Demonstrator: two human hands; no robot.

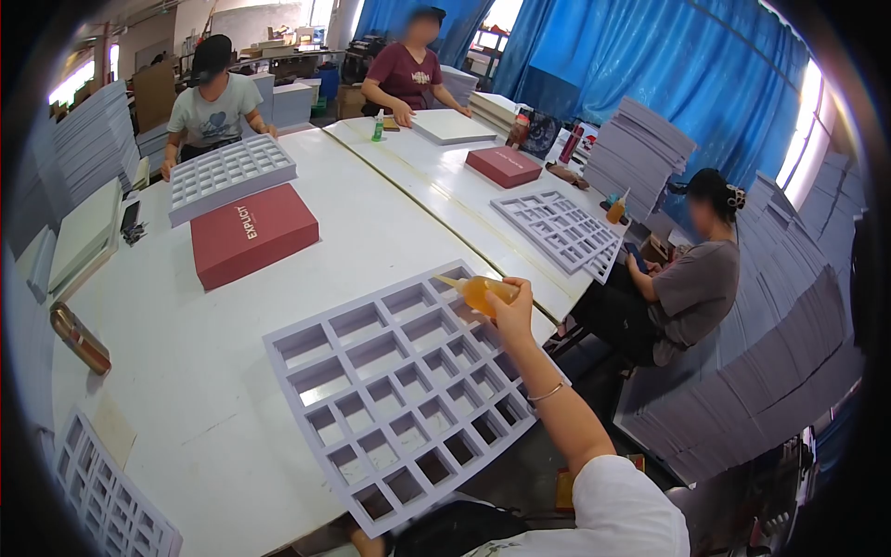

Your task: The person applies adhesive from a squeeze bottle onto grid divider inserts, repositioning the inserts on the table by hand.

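My right hand (513, 311) is closed around a squeeze bottle (486, 295) of amber liquid, held tilted with its thin nozzle toward the left. The bottle is over the far corner of a grey-white compartment tray (379, 348), a grid of square and rectangular openings. This tray lies at the table's near edge, its front part reaching past the edge. A bit of my left hand (368, 544) shows below the tray's near corner; its fingers are hidden.
Red boxes (252, 237) (503, 167) stand on the white table (223, 371). Other compartment trays (232, 176) (557, 230) (111, 492) lie around it. Three other people are at the table's sides. Tall board stacks (742, 362) rise at the right. A brown-gold cylindrical object (80, 339) lies left.
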